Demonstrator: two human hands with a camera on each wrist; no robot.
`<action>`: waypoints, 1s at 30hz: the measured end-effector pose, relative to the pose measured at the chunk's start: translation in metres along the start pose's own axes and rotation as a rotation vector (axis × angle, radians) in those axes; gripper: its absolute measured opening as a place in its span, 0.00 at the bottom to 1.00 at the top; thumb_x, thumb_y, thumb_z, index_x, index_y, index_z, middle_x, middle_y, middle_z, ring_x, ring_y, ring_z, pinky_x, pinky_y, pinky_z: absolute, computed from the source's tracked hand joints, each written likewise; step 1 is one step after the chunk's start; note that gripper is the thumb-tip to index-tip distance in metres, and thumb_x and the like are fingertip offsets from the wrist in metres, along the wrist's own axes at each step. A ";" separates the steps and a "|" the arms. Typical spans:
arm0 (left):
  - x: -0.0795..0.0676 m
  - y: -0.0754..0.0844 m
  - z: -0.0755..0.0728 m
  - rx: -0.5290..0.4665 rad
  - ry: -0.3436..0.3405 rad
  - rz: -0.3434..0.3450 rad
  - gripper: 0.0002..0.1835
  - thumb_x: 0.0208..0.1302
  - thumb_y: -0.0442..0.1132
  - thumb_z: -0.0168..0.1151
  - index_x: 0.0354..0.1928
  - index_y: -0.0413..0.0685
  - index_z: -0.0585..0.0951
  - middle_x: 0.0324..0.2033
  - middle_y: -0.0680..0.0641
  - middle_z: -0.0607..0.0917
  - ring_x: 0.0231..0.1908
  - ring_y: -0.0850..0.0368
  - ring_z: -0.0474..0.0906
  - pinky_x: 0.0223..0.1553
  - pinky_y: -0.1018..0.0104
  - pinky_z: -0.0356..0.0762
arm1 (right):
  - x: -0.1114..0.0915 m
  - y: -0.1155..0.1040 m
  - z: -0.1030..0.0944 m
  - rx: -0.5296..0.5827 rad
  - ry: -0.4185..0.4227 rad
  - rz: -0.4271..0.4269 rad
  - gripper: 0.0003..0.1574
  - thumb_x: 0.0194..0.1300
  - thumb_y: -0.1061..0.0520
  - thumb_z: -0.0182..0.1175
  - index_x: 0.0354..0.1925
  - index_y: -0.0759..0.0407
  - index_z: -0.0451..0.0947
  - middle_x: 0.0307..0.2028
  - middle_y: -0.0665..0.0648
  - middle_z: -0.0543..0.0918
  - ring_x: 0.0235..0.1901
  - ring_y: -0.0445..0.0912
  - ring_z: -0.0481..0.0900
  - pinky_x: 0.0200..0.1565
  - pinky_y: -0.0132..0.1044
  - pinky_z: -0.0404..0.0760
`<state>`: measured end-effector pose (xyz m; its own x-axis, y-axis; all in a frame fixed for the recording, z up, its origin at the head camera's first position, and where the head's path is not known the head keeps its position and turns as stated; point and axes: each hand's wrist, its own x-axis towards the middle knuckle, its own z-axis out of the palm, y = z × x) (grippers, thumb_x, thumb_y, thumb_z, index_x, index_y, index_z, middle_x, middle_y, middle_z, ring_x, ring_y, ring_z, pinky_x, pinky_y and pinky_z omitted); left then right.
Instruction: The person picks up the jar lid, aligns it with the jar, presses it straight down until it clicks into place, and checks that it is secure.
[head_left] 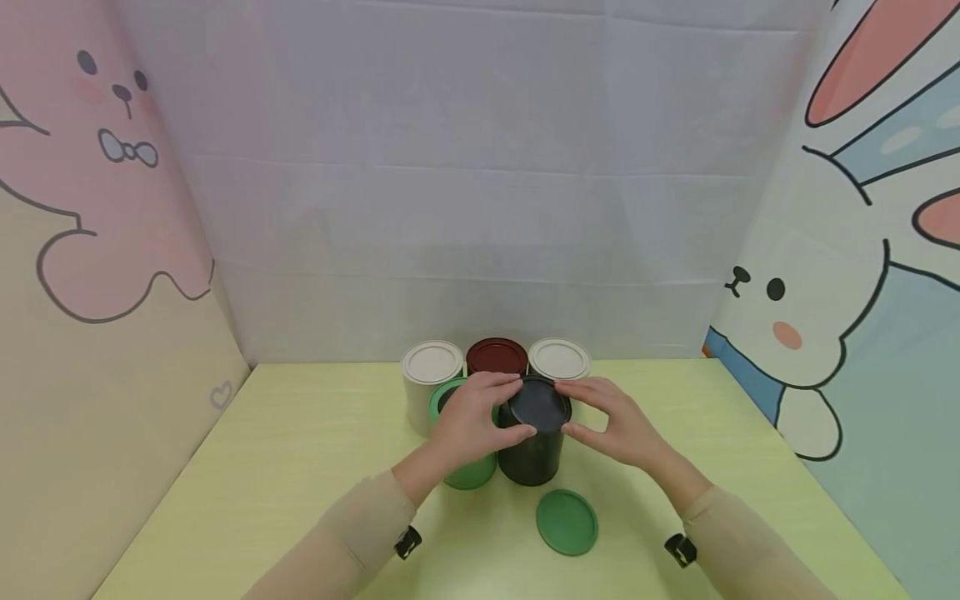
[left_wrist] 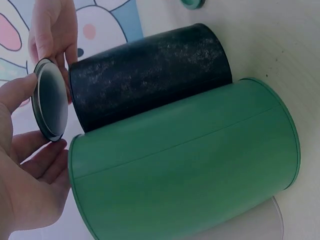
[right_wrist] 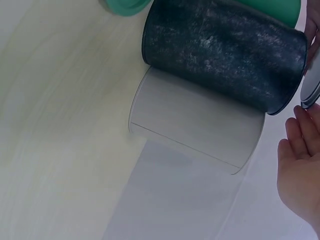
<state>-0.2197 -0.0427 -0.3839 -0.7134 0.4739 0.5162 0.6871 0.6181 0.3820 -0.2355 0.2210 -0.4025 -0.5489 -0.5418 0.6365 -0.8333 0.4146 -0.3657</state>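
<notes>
A round black lid (head_left: 538, 404) is held between both hands, tilted slightly over the black can (head_left: 531, 458). My left hand (head_left: 478, 414) grips its left edge, thumb in front and fingers behind. On the opposite edge, my right hand (head_left: 613, 422) holds it with thumb and fingertips. In the left wrist view a gap shows between the lid (left_wrist: 54, 100) and the mouth of the black can (left_wrist: 150, 75). Close beside that can stands a green can (head_left: 471, 475), its top uncovered and dark inside, partly hidden by my left hand.
A loose green lid (head_left: 567, 522) lies on the pale table (head_left: 315, 425) in front of the cans. Behind stand a white can (head_left: 422, 400) with its lid on, a can with a dark red lid (head_left: 497, 356) and another with a white lid (head_left: 559, 358), against the back wall cloth.
</notes>
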 end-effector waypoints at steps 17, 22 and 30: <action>0.022 -0.018 0.002 0.019 -0.254 -0.096 0.34 0.60 0.52 0.71 0.64 0.40 0.77 0.62 0.45 0.78 0.64 0.46 0.70 0.63 0.53 0.68 | 0.007 0.013 0.005 -0.067 -0.060 0.087 0.32 0.55 0.60 0.73 0.59 0.64 0.79 0.57 0.59 0.81 0.56 0.57 0.75 0.56 0.56 0.73; 0.022 -0.019 0.004 0.022 -0.281 -0.104 0.34 0.61 0.52 0.70 0.64 0.40 0.76 0.63 0.44 0.77 0.64 0.46 0.70 0.64 0.53 0.67 | 0.006 0.016 0.006 -0.077 -0.058 0.071 0.32 0.55 0.59 0.73 0.58 0.64 0.80 0.57 0.60 0.81 0.56 0.57 0.76 0.56 0.54 0.73; 0.023 -0.018 0.003 0.015 -0.285 -0.109 0.33 0.61 0.52 0.70 0.63 0.38 0.78 0.62 0.42 0.78 0.64 0.46 0.70 0.64 0.53 0.68 | 0.005 0.017 0.007 -0.100 -0.059 0.039 0.30 0.55 0.60 0.73 0.57 0.64 0.80 0.56 0.60 0.81 0.56 0.57 0.76 0.57 0.54 0.72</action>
<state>-0.2492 -0.0409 -0.3817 -0.7941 0.5598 0.2366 0.6039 0.6829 0.4110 -0.2531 0.2205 -0.4103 -0.5860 -0.5647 0.5811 -0.8023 0.5052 -0.3181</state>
